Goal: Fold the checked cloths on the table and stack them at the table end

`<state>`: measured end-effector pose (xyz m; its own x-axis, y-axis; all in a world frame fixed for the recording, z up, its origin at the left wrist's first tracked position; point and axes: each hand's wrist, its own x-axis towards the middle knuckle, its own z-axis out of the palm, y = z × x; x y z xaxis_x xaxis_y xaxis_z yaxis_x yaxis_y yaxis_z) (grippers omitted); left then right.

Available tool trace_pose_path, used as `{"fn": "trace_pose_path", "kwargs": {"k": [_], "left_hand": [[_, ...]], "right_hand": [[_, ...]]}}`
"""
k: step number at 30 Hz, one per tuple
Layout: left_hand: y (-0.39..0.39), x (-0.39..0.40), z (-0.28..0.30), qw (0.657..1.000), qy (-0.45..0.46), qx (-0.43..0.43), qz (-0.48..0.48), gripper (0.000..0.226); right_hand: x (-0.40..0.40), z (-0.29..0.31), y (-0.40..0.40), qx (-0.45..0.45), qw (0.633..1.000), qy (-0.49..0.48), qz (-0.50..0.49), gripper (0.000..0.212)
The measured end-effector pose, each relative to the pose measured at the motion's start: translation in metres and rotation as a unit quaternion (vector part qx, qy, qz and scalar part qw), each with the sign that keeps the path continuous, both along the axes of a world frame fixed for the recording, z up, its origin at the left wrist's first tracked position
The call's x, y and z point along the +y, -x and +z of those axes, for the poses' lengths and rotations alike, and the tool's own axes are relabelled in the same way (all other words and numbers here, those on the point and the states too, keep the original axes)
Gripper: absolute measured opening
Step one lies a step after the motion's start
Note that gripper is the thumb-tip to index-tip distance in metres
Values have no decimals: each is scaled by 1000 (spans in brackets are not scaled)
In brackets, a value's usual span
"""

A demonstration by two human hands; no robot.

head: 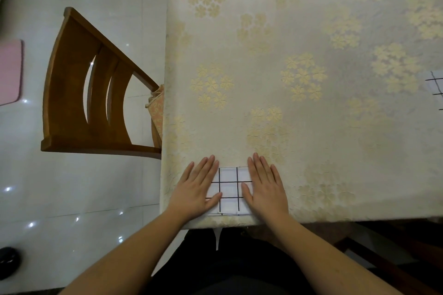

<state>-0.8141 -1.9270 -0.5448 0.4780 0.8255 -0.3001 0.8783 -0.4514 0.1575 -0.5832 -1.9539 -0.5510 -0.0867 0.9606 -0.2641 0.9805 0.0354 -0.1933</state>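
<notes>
A small folded white cloth with a black grid of lines (231, 189) lies flat and square at the near edge of the table, on a cream tablecloth with raised gold flower clusters (287, 55). The left hand (197, 187) and right hand (265, 185) press down on its two sides, palms flat, fingers straight and together, gripping nothing. Another white checked cloth (435, 88) shows at the far right edge. A curved-back brown wooden chair (79, 93) stands beside the table's left end.

Glossy white tile floor (72, 199); wooden chair (96, 93) tucked at table end.
</notes>
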Motion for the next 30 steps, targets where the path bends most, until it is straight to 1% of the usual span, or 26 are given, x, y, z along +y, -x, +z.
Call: {"fn": "trace_pose_path", "kwargs": {"k": [3, 8, 20, 24, 26, 28, 30], "left_hand": [[9, 2, 1, 1000, 3, 13, 0, 86], [8, 3, 1, 1000, -2, 1, -7, 93], [7, 5, -1, 1000, -21, -7, -15, 96], [6, 5, 5, 1000, 15, 14, -17, 94], [5, 10, 12, 998, 55, 30, -23, 94], [2, 12, 23, 994, 94, 48, -21, 94], [-4, 12, 35, 992, 107, 67, -12, 95]], "right_hand": [[0, -1, -1, -2, 1000, -1, 4, 72], [0, -2, -1, 1, 1000, -5, 6, 74], [4, 1, 0, -1, 1000, 5, 11, 75], [3, 3, -2, -2, 1000, 27, 15, 75], [4, 7, -4, 0, 999, 45, 16, 76], [6, 15, -6, 14, 997, 73, 24, 78], [8, 26, -8, 39, 995, 92, 31, 79]]}}
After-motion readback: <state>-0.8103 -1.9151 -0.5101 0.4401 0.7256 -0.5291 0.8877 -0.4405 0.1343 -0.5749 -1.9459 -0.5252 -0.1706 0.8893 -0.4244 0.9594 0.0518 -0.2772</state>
